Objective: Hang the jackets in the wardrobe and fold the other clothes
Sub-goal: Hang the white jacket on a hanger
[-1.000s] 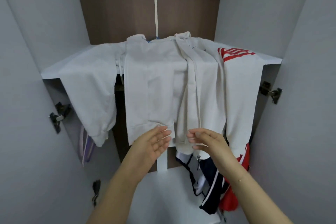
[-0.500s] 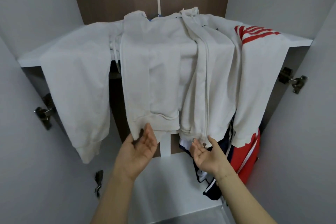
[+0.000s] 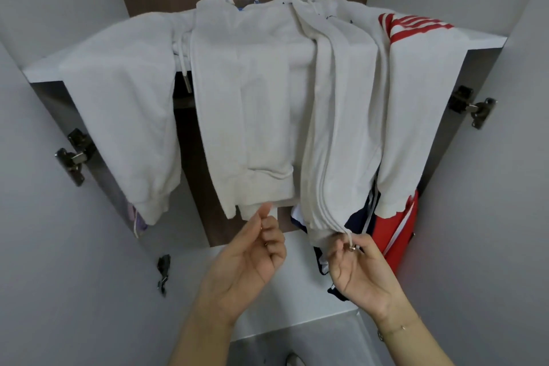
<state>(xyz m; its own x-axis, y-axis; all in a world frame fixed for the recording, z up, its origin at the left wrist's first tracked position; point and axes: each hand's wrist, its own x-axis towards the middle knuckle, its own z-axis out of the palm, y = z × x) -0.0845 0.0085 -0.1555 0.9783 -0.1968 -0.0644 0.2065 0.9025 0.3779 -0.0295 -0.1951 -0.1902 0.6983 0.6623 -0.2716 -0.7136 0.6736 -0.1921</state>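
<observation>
A white zip-up jacket (image 3: 261, 92) lies draped over the front edge of a white wardrobe shelf (image 3: 41, 68), its sleeves hanging at the left and right, the right one with red stripes. My right hand (image 3: 356, 270) pinches the zipper end at the bottom hem of the jacket's right front panel. My left hand (image 3: 252, 258) is palm up just below the left panel's hem, fingers curled, thumb and forefinger near the fabric edge; whether it grips the hem is unclear.
Under the shelf hang a red and navy garment (image 3: 395, 235) at the right and a pale purple one (image 3: 136, 217) at the left. Open grey doors with metal hinges (image 3: 72, 154) flank both sides. A white lower shelf (image 3: 297, 300) lies beneath my hands.
My right hand has closed on the zipper end of the right panel. My left hand's fingers have curled from open to nearly closed below the left hem. The camera has moved closer.
</observation>
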